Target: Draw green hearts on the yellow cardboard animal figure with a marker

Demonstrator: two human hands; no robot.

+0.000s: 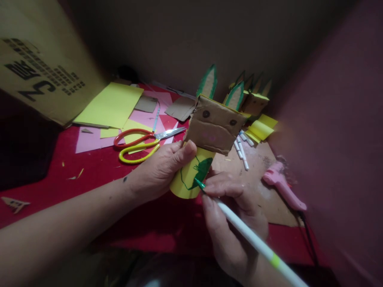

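Observation:
A cardboard rabbit figure (214, 125) with green-edged ears and a yellow paper tube body (185, 181) is gripped in my left hand (167, 167), whose thumb presses just below the head. The head is brown cardboard with two dark eyes and faint pink marks at the mouth. On the tube, a green outlined shape (204, 169) is coloured in on its right side. Between the fingers of my right hand (233, 215) is a white felt-tip pen (248, 233) with a green tip, which touches the tube inside the outline.
Scissors (155, 137) with red and yellow handles lie left of the figure, near yellow sheets (110, 103) and cardboard pieces. Several pens (242, 149), similar figures (254, 103) and a pink glue gun (283, 183) are on the right. A large carton (44, 52) stands at the left.

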